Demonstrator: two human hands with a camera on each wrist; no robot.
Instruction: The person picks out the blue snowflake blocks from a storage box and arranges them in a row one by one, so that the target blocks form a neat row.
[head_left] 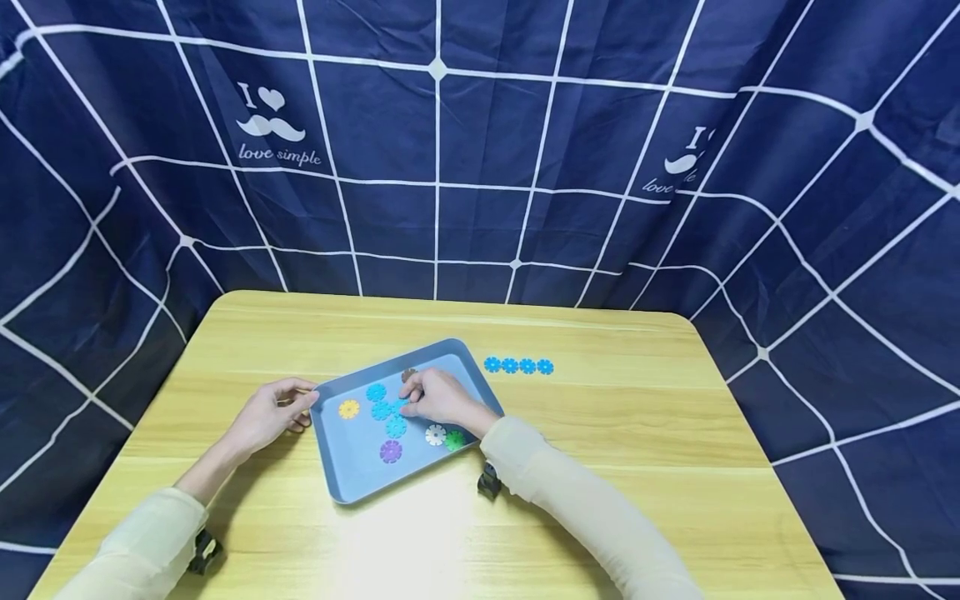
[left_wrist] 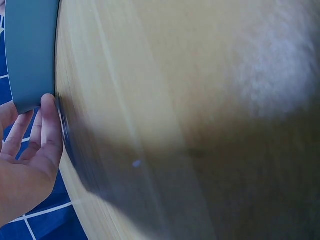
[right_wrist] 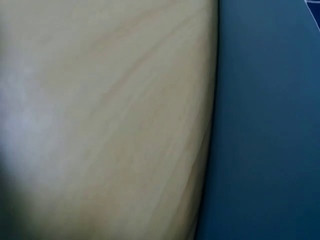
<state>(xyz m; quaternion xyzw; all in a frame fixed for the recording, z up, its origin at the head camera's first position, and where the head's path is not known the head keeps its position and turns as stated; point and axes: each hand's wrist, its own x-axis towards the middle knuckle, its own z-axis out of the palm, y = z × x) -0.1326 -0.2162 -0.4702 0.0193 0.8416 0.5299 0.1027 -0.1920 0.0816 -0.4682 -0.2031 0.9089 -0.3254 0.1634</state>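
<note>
Navy grid-patterned curtains (head_left: 480,125) surround a pale wooden counter (head_left: 615,467). Near its middle, a shallow blue-grey tray (head_left: 349,471) slants, its long axis running from near left to far right. Rectangular and round-cornered, it carries notched discs (head_left: 391,452) in yellow, light blue, purple, white, green and brown. Four blue discs (head_left: 510,366) line up beside it. The left hand (head_left: 272,410) clamps the tray's left corner; the right hand (head_left: 438,397) has fingertips at a light-blue disc, whether pinching I cannot tell.
</note>
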